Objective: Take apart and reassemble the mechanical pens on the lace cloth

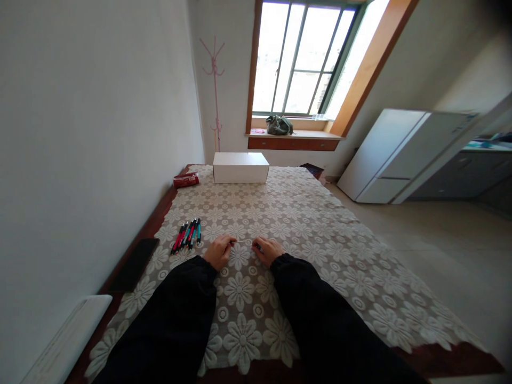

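My left hand (220,252) is closed, its fingertips pinching the dark end of a thin pale rod (240,241) that looks like a pen refill. The rod points right, across the gap between my hands. My right hand (269,250) is closed too, with a small dark piece (259,247), perhaps a pen part, between thumb and fingers; its exact kind is too small to make out. Left of my left hand lies a loose row of several pens (187,236) with black, red and teal barrels. Both hands rest low over the flowered tablecloth (240,290).
A white box (240,168) stands at the table's far end, with a red packet (186,180) to its left. Along the left edge lie a dark flat slab (136,265) and a white object (70,341). A wall bounds the left side.
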The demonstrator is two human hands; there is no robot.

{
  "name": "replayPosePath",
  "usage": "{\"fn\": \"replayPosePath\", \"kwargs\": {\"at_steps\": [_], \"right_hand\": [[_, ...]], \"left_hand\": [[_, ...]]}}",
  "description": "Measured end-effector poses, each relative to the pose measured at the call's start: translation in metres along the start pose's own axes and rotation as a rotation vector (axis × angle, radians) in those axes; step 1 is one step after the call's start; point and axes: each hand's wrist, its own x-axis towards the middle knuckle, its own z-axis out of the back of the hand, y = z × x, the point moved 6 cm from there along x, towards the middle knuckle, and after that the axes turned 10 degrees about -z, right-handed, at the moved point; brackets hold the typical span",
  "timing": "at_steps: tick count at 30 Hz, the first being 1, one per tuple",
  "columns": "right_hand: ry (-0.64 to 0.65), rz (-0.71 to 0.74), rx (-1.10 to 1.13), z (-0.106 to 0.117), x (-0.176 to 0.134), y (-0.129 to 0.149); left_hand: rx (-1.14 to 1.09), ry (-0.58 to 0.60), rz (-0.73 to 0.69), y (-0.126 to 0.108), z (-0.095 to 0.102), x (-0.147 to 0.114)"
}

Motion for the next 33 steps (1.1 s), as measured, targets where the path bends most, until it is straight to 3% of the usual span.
{"fn": "replayPosePath", "kwargs": {"at_steps": [11, 25, 33], "right_hand": [[-0.07, 0.025, 0.145, 0.003, -0.001, 0.004], [-0.09, 0.055, 0.159, 0.001, -0.003, 0.009], [-0.136, 0.075, 0.163, 0.001, -0.002, 0.006]], "left_hand": [[0.05, 0.072, -0.048, -0.001, -0.006, -0.001], [0.059, 0.12, -0.104, -0.008, -0.005, 0.0], [0.107, 0.068, -0.115, -0.005, -0.004, -0.002]]}}
